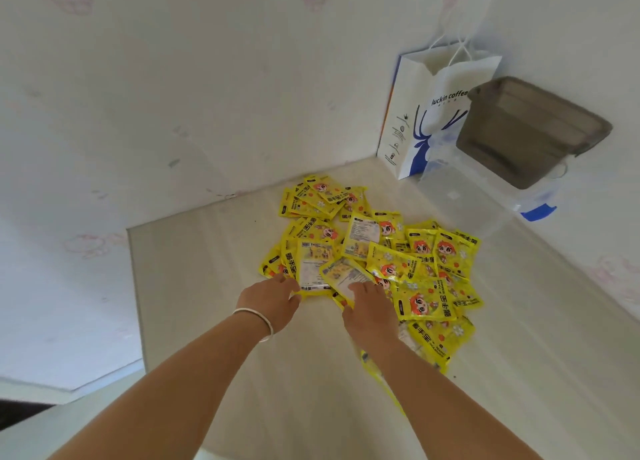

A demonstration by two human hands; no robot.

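Picking from the heap [426, 262] seems underway: left hand [273, 302] fingers pinch a packet [313, 269] at its near edge, right hand [370, 309] fingers curl round a second packet [341, 274] just beside, and both need lifting clear next.

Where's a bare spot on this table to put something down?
The table is bare left of the yellow packets, out to its edge, and in front of them. A strip right of the pile is free too. Crowded: the middle, and the far corner with the paper bag, clear box and grey tub.
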